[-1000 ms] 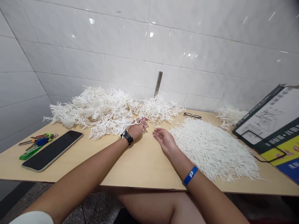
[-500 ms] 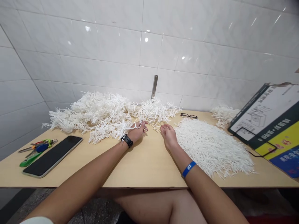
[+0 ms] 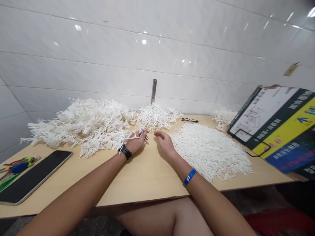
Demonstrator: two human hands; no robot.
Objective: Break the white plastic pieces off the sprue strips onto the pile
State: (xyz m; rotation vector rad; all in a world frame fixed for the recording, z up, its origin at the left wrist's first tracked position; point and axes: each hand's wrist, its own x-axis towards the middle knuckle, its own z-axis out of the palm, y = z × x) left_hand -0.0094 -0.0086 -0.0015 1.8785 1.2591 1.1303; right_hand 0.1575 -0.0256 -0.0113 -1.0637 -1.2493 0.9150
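My left hand (image 3: 136,143), with a black watch at the wrist, is closed around a white branched plastic strand (image 3: 135,135); part of it curls over the back of the hand. My right hand (image 3: 165,143), wearing a blue wristband, faces it with fingertips pinched together. A thin pale strand seems to span the small gap between both sets of fingers. Left of my hands spreads a tangled heap of white branched strands (image 3: 91,121), with a smaller heap (image 3: 155,116) just beyond them. Beside my right hand lies a broad pile of short white pieces (image 3: 211,149).
A phone (image 3: 36,175) and a bunch of keys (image 3: 19,167) lie at the table's left. Glasses (image 3: 190,120) rest behind the pile. At the right stands a printed box (image 3: 278,127), with a black wire frame (image 3: 265,149) before it. A metal strip (image 3: 154,91) rises against the tiled wall.
My right hand's fingers, apart before, have closed together and come nearer my left hand. The left hand keeps its strand. The whole view has turned slightly to the right.
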